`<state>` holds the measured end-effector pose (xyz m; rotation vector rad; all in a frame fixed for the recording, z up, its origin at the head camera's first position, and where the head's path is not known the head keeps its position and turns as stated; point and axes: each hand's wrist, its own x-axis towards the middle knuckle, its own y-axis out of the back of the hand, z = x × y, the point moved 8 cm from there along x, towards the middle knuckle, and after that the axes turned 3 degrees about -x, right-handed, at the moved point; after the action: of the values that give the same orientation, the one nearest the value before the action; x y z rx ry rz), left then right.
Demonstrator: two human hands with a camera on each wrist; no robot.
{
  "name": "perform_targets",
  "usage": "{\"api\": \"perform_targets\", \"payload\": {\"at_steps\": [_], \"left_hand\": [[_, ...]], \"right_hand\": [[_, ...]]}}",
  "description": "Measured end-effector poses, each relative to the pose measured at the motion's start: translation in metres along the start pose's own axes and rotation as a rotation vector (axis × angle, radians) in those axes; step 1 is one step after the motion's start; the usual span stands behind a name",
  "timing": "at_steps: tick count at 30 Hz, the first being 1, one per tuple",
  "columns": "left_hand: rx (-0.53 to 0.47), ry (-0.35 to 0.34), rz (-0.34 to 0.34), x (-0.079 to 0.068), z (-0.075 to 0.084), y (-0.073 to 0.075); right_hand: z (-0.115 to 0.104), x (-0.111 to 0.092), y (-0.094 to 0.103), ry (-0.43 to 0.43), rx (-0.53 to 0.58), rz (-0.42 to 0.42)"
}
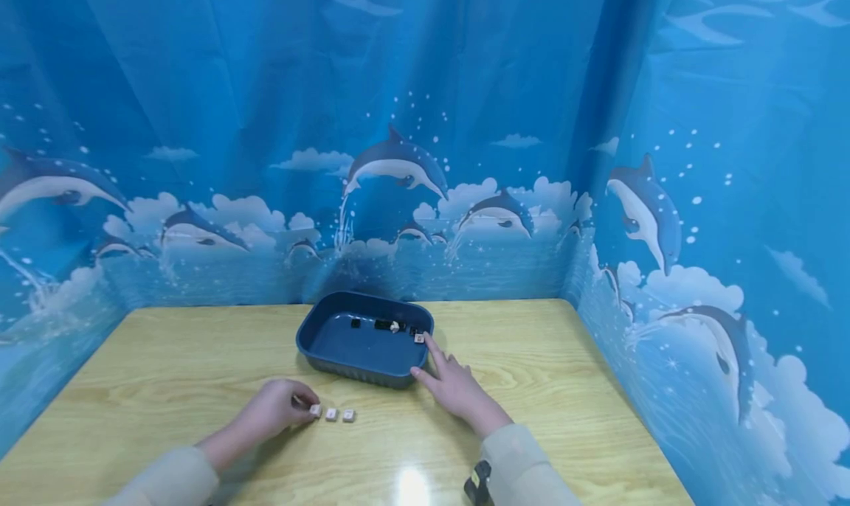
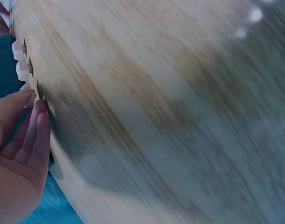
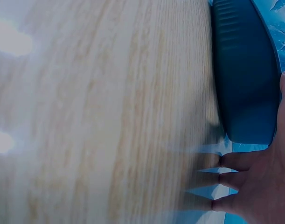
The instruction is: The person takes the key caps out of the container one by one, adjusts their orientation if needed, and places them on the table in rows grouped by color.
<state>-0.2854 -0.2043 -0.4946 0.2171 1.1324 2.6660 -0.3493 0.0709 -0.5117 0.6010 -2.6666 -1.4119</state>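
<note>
The left hand [image 1: 282, 406] pinches the leftmost white cube [image 1: 315, 411] on the table [image 1: 531, 358] — two matching cubes [image 1: 331, 414] just beside it. Then the blue tray [image 1: 352, 372], and the right hand [image 1: 458, 392] at its end, fingers extended — perhaps touching a light cube [image 1: 419, 338] inside.

A blue curtain [image 1: 232, 85] printed with dolphins [image 1: 406, 154] and clouds [image 1: 700, 290] lines the left, far and right edges of the worktop [image 1: 531, 358], whose pale wood grain [image 1: 584, 417] carries a bright glare [image 1: 413, 485].
</note>
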Motion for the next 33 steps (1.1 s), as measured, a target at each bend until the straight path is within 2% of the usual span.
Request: {"api": "perform_targets", "payload": {"at_steps": [6, 14, 21, 33], "left_hand": [[0.058, 0.011, 0.001, 0.001, 0.0, -0.0009], [0.058, -0.028, -0.015, 0.0009, 0.0021, -0.0035], [0.061, -0.019, -0.024, 0.0011, 0.0024, -0.0039], [0.076, -0.048, -0.024, -0.0001, 0.0038, -0.0039]], "right_hand": [[-0.0018, -0.0013, 0.001, -0.007, 0.0, -0.002], [-0.0018, -0.0019, 0.001, -0.01, 0.001, 0.001], [-0.0023, -0.0012, 0.0007, -0.008, -0.001, 0.005], [-0.0026, -0.0014, 0.0017, -0.006, -0.003, 0.0]]}}
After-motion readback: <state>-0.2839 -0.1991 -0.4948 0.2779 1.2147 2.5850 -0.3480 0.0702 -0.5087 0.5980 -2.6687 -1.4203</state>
